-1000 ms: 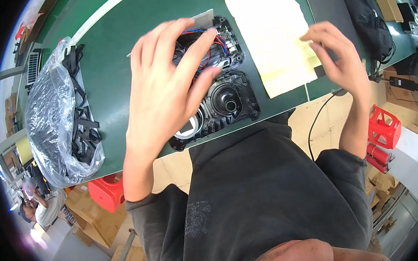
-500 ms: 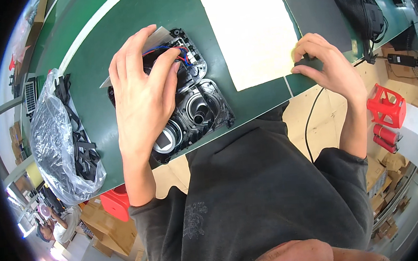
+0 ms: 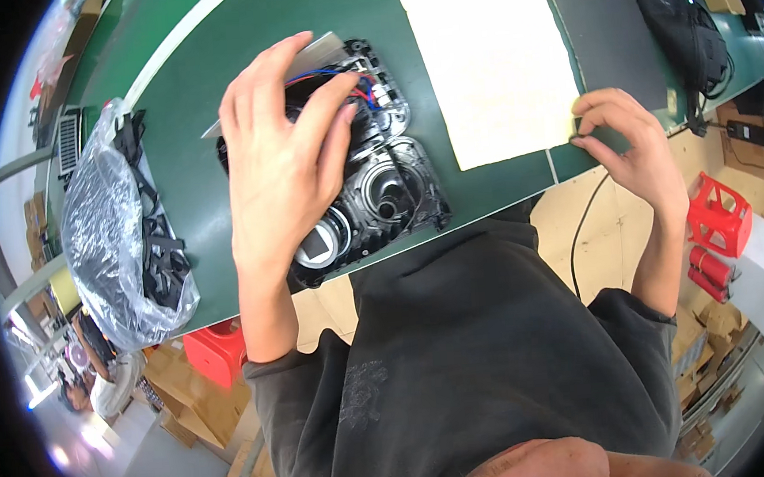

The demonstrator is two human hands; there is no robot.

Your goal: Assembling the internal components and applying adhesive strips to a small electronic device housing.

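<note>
My left hand [image 3: 281,157] lies over an opened black plastic housing [image 3: 424,182], fingers bent and apart. Its index finger and thumb are beside red and blue wires [image 3: 370,96] in the housing's far half. The longer fingers reach across a thin greyish plate [image 3: 326,49]. In the near half sit a round part with a white centre [image 3: 316,246] and a black ring-shaped part [image 3: 388,198]; my wrist partly hides this side. By the corner of a pale yellow sheet [image 3: 504,79], my right hand [image 3: 627,137] pinches something small and dark that I cannot make out.
A clear plastic bag [image 3: 104,249] with black straps [image 3: 164,263] lies at the green table's [image 3: 193,190] left. A dark grey sheet [image 3: 611,36] and a black bag [image 3: 682,27] are at the far right. Red stools [image 3: 717,215] stand below the table edge.
The view has shifted, so the table things appear farther right. My right thumb and fingers have drawn closer together. My left hand keeps its place over the housing.
</note>
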